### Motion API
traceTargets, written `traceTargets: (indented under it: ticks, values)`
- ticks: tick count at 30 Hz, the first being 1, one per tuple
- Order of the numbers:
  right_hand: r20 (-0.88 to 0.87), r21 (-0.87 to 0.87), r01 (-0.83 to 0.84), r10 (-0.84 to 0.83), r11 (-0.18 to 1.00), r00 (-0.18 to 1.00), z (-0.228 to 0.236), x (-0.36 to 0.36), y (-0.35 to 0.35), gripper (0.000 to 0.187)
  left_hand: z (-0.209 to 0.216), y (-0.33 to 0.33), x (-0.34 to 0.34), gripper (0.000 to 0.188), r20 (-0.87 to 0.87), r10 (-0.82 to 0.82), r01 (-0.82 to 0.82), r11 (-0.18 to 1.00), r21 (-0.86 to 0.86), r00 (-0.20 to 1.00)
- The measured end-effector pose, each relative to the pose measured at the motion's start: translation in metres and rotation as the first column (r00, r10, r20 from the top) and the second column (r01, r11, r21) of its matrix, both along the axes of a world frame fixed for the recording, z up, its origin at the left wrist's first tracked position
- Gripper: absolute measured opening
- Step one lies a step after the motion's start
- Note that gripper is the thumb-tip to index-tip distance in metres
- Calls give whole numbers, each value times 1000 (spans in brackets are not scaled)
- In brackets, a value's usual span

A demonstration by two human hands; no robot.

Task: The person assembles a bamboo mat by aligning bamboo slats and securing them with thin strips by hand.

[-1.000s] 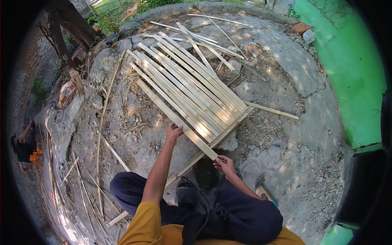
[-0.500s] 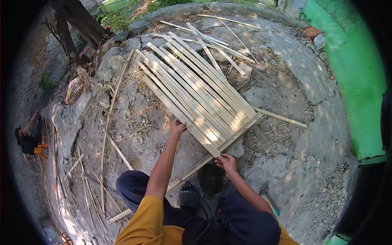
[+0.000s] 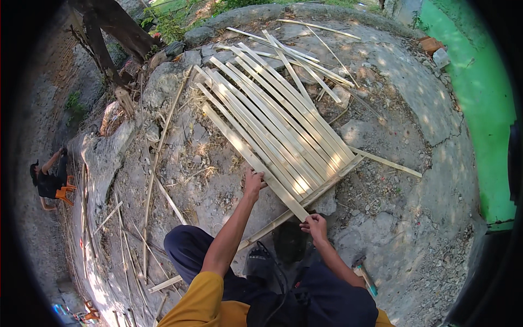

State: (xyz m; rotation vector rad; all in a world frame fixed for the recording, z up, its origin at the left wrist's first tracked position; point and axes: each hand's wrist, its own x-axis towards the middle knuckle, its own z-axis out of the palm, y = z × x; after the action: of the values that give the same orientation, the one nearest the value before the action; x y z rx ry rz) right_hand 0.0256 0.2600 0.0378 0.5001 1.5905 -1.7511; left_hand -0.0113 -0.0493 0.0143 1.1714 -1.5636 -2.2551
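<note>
A pale wooden or bamboo slat [image 3: 239, 145] lies along the left edge of a row of similar slats [image 3: 289, 128]. My left hand [image 3: 254, 183] grips its left edge partway along, fingers bent over it. At its near end, my right hand [image 3: 315, 226] pinches the tip, which sticks out past a crosspiece [image 3: 272, 224]. That crosspiece runs slantwise beneath the near ends of the row. The slats lie side by side with narrow gaps, fanning apart slightly at the far end.
Loose strips [image 3: 305, 60] are strewn beyond the row, and long thin sticks [image 3: 155, 158] lie to the left. A teal-handled tool [image 3: 366, 278] rests by my right knee. A green wall [image 3: 479, 109] stands right; a person [image 3: 50, 180] sits on an orange chair far left.
The view has shifted a little, so the scene sits further right. The held slat has slid slightly toward me, its near end further past the crosspiece, with both hands still on it.
</note>
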Motion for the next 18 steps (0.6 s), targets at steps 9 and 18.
traceTargets:
  ticks: [9, 18]
  values:
    - [-106, 13, -19, 20, 1000, 994, 20, 1, 17, 20, 14, 6, -12, 35, -27, -42, 41, 998, -56, 999]
    - [-31, -34, 24, -25, 999, 999, 3, -10, -35, 14, 0, -56, -33, 36, 22, -67, 69, 992, -103, 998]
